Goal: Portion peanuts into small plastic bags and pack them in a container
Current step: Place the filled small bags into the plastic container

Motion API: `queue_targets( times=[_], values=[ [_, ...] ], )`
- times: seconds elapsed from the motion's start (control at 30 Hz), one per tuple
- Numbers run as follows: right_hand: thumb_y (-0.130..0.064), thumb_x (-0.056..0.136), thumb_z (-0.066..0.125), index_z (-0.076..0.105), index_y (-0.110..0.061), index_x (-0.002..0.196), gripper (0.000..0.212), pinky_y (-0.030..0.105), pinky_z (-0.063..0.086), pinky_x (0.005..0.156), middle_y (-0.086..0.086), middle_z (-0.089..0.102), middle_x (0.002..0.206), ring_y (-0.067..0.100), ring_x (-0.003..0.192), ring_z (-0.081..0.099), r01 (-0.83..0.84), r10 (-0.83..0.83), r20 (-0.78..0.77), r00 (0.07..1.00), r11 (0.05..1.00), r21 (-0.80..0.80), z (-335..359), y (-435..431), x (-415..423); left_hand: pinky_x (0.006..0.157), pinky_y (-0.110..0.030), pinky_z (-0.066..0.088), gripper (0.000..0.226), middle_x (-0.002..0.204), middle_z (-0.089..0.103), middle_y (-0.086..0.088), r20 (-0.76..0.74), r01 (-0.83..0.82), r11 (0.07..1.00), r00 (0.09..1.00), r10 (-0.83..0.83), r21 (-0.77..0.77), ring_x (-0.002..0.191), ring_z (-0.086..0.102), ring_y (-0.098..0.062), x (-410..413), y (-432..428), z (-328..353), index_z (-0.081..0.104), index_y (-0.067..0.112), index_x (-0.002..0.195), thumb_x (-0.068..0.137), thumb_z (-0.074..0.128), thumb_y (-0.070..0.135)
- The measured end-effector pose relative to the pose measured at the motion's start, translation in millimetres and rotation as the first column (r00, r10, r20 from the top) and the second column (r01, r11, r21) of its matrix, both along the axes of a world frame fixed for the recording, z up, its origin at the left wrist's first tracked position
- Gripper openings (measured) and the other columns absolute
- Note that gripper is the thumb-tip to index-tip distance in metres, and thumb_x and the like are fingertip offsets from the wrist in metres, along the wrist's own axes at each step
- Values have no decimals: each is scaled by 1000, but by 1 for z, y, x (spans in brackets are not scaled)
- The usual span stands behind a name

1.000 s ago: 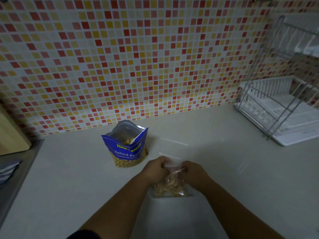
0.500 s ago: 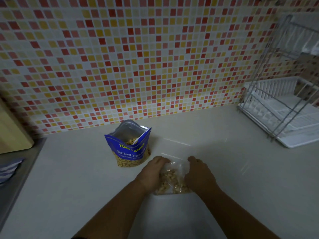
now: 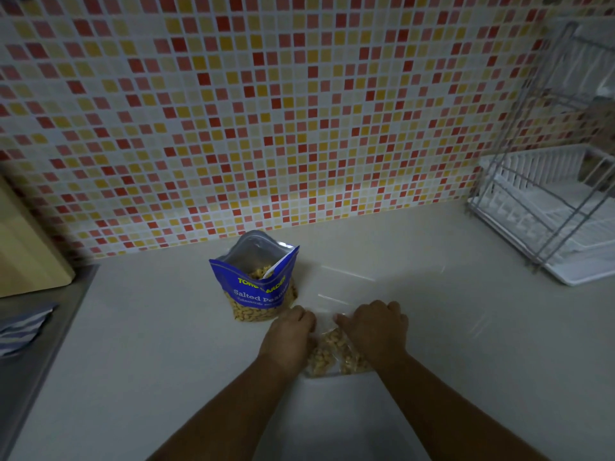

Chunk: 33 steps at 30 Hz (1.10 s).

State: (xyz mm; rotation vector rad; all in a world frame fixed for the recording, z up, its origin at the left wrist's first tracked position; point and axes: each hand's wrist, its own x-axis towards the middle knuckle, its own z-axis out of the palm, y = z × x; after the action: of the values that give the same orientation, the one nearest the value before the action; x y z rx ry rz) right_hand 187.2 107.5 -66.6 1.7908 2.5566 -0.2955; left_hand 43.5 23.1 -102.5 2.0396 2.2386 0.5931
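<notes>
A small clear plastic bag of peanuts [image 3: 329,356] lies flat on the pale counter [image 3: 166,361] in front of me. My left hand [image 3: 289,334] presses on its left side and my right hand [image 3: 374,329] covers its right side, fingers over the bag's top edge. Behind them stands an open blue pouch of salted peanuts [image 3: 258,287] with a white spoon [image 3: 278,266] leaning inside it. Empty clear bags [image 3: 346,284] lie flat to the pouch's right, barely visible.
A white dish rack with a wire frame [image 3: 545,214] stands at the back right. The tiled wall [image 3: 266,111] runs behind the counter. At the left are a wooden board [image 3: 26,247], a metal sink edge [image 3: 40,361] and a striped cloth [image 3: 20,327].
The bag was held upright by its top; it now lies flat on the counter, and both hands have come down onto its sides.
</notes>
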Motion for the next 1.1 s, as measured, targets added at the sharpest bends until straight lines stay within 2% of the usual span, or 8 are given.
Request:
queue_targets(
  times=[0.23,0.33,0.47,0.6,0.73,0.83,0.97,1.1],
  values=[
    [-45,78,64,69,-38,82,10,36,33,98,-9,59,92,19,108,49,97,-225,-448,865,952,-291,9,2,1,52,-18,51,28,56,66,4,-72,141,987,986,-147,-81,54,64,-16,-3,3,-11,71,21,60,60,45,31],
    [-38,72,70,63,-29,59,18,37,46,83,-7,51,57,11,66,52,4,-260,-674,692,935,-356,10,11,6,62,-17,51,27,73,71,7,-39,172,984,984,-174,-38,67,64,-15,-6,-1,-10,73,22,75,62,51,30],
    [-23,76,69,65,-13,64,16,37,48,78,10,62,66,17,67,56,-81,-240,-771,590,932,-353,17,11,8,71,-25,44,28,83,64,5,15,19,999,1000,-19,49,76,56,-17,-1,-14,-3,66,25,84,61,53,36],
    [-26,79,67,59,-21,47,33,30,45,73,1,63,60,19,73,62,-89,-157,-610,777,932,-352,13,2,7,68,-34,53,25,69,65,9,-60,-48,993,997,41,-108,72,57,-21,-2,-18,-7,64,24,72,60,51,42],
    [-50,78,60,57,-24,61,32,25,43,74,-2,68,73,18,87,65,-38,-70,-347,935,955,-295,-8,-15,1,90,-29,37,32,98,65,4,-62,-116,965,993,104,-234,109,48,-19,1,-19,-2,61,28,98,74,52,46],
    [-57,78,59,66,-25,78,33,24,46,79,1,72,91,19,94,66,-46,-31,-323,946,973,-226,-12,-20,-1,97,-29,35,53,115,62,3,23,-109,974,993,116,-198,120,43,-18,1,-22,-1,53,31,124,72,56,43],
    [-36,81,67,66,-26,76,11,17,43,71,-3,66,79,15,85,65,-72,-47,-500,864,974,-216,6,-10,6,88,-31,47,52,104,67,2,129,-81,991,989,67,108,101,47,-14,0,-23,-1,62,21,113,63,52,34],
    [-12,82,63,67,-24,81,13,15,34,70,-2,65,85,11,81,56,-39,-46,-577,815,990,-134,7,6,21,84,-23,41,39,103,65,2,60,-12,994,998,5,113,97,51,-13,15,-20,2,61,22,110,72,53,30]
  ],
)
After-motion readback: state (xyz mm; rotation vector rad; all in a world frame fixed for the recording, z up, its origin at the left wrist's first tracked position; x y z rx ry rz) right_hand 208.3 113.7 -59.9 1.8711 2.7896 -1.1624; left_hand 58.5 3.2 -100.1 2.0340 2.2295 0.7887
